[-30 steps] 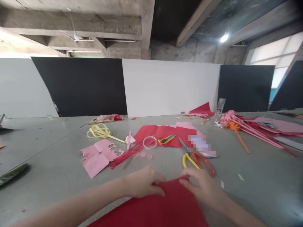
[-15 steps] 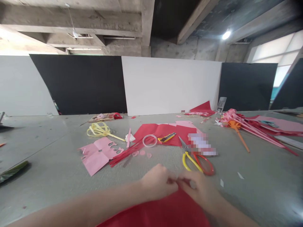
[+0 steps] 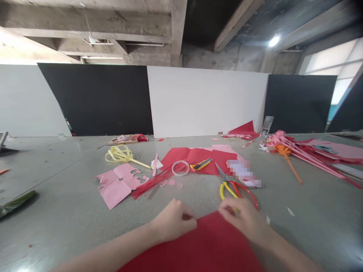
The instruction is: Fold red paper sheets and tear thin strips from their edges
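Low in view, left hand [image 3: 173, 221] curled and pinching the far edge of the red paper [image 3: 204, 245] on the desk [image 3: 56, 211]; right hand [image 3: 244, 219] pinching the same edge, covering part of the scissors [image 3: 234, 187] handles. Paper's near part cut off by the frame. Fingertips hard to make out.

Lighting: even, moderately bright; ceiling lamp [image 3: 273, 40] glaring at one o'clock, window [image 3: 326, 62] overexposed at two o'clock. Shadows soft. Edges bowed by wide-angle distortion; bottom foreground slightly blurred.
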Motion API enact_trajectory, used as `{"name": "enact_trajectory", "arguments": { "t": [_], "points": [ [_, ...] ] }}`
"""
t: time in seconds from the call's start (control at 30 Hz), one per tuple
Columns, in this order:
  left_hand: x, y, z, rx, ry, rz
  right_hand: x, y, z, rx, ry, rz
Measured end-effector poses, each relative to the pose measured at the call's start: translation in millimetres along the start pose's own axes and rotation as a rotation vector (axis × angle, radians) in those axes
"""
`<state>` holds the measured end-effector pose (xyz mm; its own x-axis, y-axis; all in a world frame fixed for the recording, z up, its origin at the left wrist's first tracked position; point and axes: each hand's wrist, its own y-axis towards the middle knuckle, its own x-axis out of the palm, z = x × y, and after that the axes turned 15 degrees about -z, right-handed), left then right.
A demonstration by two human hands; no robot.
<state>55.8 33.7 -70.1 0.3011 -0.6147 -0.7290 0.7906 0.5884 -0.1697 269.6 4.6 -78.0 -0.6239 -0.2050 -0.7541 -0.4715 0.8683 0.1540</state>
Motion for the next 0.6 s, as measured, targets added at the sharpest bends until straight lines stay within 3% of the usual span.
{"name": "enact_trajectory", "arguments": {
  "t": [0.6],
  "points": [
    [-18.4, -77, -36, -0.158, -0.036, -0.034, -28, 0, 38, 0.081, -0.039, 0.032]
  ]
}}
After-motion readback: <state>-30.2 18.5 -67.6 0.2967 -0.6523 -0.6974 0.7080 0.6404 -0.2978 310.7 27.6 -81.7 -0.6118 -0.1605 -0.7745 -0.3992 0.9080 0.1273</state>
